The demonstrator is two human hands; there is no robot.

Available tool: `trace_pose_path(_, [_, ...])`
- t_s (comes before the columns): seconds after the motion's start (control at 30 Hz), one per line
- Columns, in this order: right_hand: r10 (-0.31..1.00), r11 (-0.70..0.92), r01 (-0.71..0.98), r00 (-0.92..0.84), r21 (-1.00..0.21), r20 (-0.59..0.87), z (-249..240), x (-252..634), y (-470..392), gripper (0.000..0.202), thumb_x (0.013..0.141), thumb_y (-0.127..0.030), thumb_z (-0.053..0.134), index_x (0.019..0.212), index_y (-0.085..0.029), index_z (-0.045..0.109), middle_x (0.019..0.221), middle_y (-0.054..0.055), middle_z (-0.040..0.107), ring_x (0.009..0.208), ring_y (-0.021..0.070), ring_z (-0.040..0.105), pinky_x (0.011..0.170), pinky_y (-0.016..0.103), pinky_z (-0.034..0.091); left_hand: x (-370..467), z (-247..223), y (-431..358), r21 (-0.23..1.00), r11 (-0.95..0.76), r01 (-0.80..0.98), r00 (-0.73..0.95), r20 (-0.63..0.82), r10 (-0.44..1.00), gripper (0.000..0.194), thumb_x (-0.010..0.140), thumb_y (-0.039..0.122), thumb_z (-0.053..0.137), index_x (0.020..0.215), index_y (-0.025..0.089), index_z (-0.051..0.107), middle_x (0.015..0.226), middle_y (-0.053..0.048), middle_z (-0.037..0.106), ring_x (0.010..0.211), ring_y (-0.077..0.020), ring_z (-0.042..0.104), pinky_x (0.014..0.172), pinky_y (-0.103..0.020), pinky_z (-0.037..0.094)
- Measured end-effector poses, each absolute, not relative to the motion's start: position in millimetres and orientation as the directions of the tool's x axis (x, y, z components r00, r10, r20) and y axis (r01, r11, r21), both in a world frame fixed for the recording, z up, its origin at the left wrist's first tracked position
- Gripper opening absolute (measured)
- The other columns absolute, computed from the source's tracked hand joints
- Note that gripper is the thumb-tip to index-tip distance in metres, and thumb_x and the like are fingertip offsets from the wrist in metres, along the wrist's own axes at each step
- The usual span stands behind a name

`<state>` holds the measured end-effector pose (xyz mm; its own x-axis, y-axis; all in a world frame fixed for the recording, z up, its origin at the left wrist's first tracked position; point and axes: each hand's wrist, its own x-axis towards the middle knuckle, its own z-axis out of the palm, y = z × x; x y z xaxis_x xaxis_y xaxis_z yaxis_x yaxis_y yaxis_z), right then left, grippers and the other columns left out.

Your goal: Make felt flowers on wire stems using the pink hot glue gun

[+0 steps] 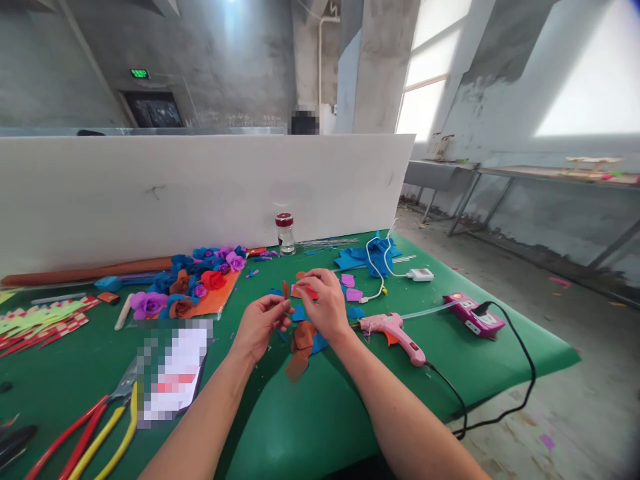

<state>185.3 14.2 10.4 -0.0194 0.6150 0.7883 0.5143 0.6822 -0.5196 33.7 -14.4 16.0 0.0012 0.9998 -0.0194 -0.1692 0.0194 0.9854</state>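
My left hand (263, 321) pinches a small brown petal-shaped piece (285, 289) upright between thumb and fingertips, above the green tabletop. Just right of it, my right hand (324, 297) is closed with its fingertips drawn together; what they hold, if anything, is too small to make out. Beneath the hands lie loose brown petal pieces (297, 367) and blue pieces (319, 343). Purple pieces (354, 294) lie beyond my right hand. A pink hot glue gun (393, 329) rests on its side near my right wrist, a clear glue stick in its back.
Finished blue, purple, red and brown flowers (193, 283) sit at the left. Nearer are a phone (175, 373) and red- and yellow-handled tools (107, 403). A lidded glass jar (285, 237) stands by the white board (210, 193). A purple power strip (474, 315) and cables lie right.
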Motion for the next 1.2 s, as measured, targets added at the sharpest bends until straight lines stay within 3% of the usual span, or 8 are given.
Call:
trace_pose_path(0.43, [0.592, 0.687, 0.591, -0.116, -0.424, 0.798, 12.3, 183.2, 9.5, 0.011, 0.084, -0.022, 0.062, 0.092, -0.025, 0.069, 0.107, 0.005, 0.062, 0.102, 0.0216, 0.053, 0.092, 0.039, 0.040, 35.6, 16.9, -16.6, 0.993, 0.006, -0.116, 0.028, -0.003, 1.000, 0.034, 0.062, 0.040, 0.081, 0.076, 0.015, 0.063, 0.066, -0.002, 0.067, 0.048, -0.0093, 0.056, 0.044, -0.020, 0.041])
trace_pose_path(0.7, [0.575, 0.680, 0.621, -0.121, -0.390, 0.809, 13.0, 182.6, 9.9, 0.011, 0.083, -0.018, 0.063, 0.088, -0.024, 0.069, 0.106, 0.005, 0.063, 0.099, 0.0213, 0.054, 0.090, 0.039, 0.040, 36.6, 15.7, -16.3, 0.996, 0.006, -0.087, 0.049, -0.001, 0.999, 0.031, 0.063, 0.039, 0.080, 0.075, 0.016, 0.063, 0.056, 0.002, 0.060, 0.047, -0.0099, 0.055, 0.043, -0.019, 0.040])
trace_pose_path(1.03, [0.598, 0.659, 0.610, -0.071, -0.440, 0.798, 17.4, 183.8, 8.8, 0.012, 0.081, -0.013, 0.060, 0.081, -0.023, 0.067, 0.100, 0.005, 0.064, 0.097, 0.0210, 0.055, 0.090, 0.038, 0.040, 37.3, 17.1, -18.1, 0.998, 0.008, -0.057, 0.077, -0.004, 0.997, 0.032, 0.064, 0.041, 0.079, 0.077, 0.015, 0.066, 0.055, 0.000, 0.061, 0.046, -0.0107, 0.054, 0.043, -0.020, 0.039])
trace_pose_path(1.2, [0.591, 0.643, 0.597, 0.012, -0.480, 0.806, 17.3, 185.0, 10.2, 0.012, 0.082, -0.015, 0.057, 0.081, -0.023, 0.066, 0.099, 0.005, 0.063, 0.095, 0.0202, 0.055, 0.089, 0.037, 0.041, 36.5, 17.7, -18.2, 0.999, 0.005, -0.034, 0.067, -0.003, 0.998, 0.032, 0.063, 0.042, 0.079, 0.075, 0.015, 0.067, 0.064, -0.003, 0.067, 0.048, -0.0108, 0.055, 0.043, -0.020, 0.038])
